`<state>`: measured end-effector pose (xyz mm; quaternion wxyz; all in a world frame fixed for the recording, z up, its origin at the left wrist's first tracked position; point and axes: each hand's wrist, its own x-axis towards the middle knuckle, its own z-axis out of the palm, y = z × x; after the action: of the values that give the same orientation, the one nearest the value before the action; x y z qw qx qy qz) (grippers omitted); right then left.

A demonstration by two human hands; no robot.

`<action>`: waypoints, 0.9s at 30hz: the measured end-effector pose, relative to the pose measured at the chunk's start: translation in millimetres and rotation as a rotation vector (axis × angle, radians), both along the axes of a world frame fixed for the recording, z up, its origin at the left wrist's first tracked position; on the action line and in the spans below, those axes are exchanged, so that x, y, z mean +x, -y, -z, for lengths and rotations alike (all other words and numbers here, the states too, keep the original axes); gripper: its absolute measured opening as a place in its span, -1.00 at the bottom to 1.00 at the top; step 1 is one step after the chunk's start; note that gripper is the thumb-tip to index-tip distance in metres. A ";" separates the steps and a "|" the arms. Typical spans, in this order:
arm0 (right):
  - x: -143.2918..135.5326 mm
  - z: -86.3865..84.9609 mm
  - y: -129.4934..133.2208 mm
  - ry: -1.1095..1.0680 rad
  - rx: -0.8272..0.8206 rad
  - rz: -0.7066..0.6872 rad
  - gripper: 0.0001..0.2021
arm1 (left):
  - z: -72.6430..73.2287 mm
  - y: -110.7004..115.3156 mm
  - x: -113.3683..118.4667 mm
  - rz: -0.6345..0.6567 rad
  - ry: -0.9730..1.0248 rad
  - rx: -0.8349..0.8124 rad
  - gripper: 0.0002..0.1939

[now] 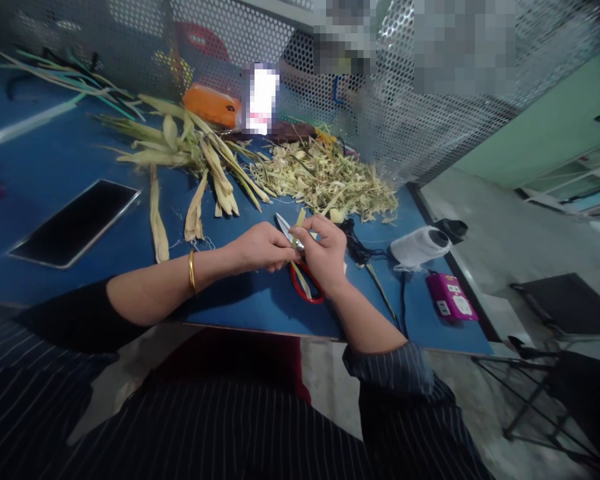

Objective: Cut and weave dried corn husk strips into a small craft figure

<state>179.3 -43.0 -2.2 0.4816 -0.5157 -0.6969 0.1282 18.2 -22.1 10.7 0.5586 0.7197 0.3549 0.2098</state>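
Observation:
My left hand (264, 247) and my right hand (324, 252) meet above the front of the table, fingers pinched together. Between them is a narrow yellow-green strip of dried husk (301, 217), one end sticking up and another piece hanging below. Scissors with red handles (307, 299) lie under my hands. Their pointed blades show past my fingertips, while the pivot is mostly covered. Close behind lie pale corn husks (220, 180) in a loose bunch and a heap of shredded husk (325, 177).
The blue table (260, 307) carries a dark phone (77, 223) on the left. A white thread cone (420, 247), black cord (357, 245) and a purple packet (451, 297) are on the right. An orange package (211, 105) and a lit screen (263, 97) stand by the perforated metal panel (260, 30).

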 end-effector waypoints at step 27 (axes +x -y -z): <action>18.2 -12.2 6.7 0.298 -0.038 0.005 -0.77 | -7.1 -14.0 -11.6 -0.276 0.272 -0.319 -0.81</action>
<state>197.6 -49.7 10.0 0.3634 -0.5398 -0.7568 0.0624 6.6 -8.1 17.9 0.6736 0.5325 0.4000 0.3204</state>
